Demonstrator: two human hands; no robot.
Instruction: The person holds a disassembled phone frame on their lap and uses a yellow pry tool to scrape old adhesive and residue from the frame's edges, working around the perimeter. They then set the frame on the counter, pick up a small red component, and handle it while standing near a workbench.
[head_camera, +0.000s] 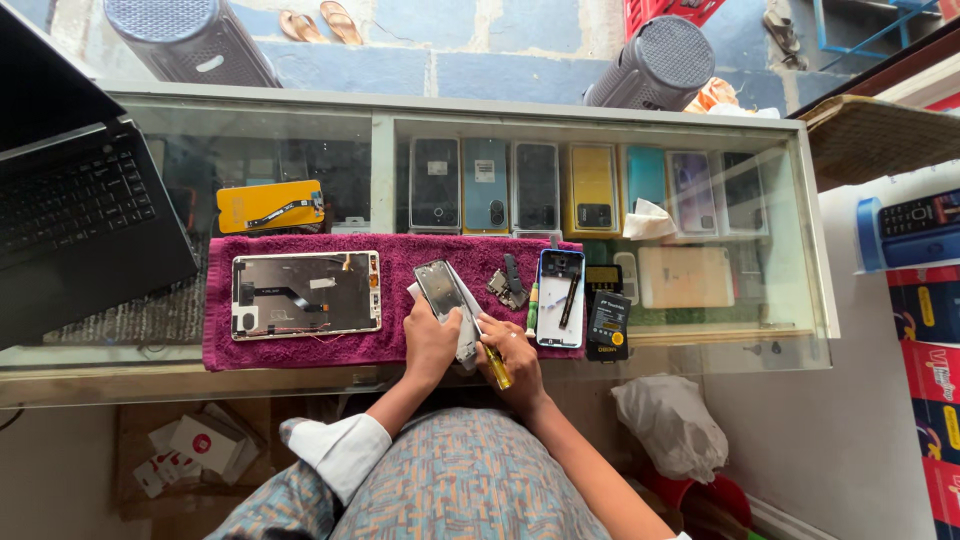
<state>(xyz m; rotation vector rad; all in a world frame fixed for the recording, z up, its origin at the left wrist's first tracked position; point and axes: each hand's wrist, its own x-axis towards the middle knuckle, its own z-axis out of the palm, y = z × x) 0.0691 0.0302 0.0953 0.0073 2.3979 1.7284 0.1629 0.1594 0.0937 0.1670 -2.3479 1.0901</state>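
Gripping an opened phone (443, 292) by its lower end, the left hand (432, 342) has its fingers closed around the silvery body, which tilts up and away from the knuckles. Just to the right of it, the right hand (512, 358) is closed on a yellow-handled screwdriver (496, 367), whose handle sticks out below the fingers; its tip is hidden between the two hands, so whether it touches the phone cannot be told. Both hands rest on a maroon towel (300, 350). Left of the left hand lies an opened tablet (306, 294). Beyond the right hand, near its fingertips, lie a small loose part (508, 284) and a blue-edged phone frame (560, 298), with a dark battery (608, 325) further right.
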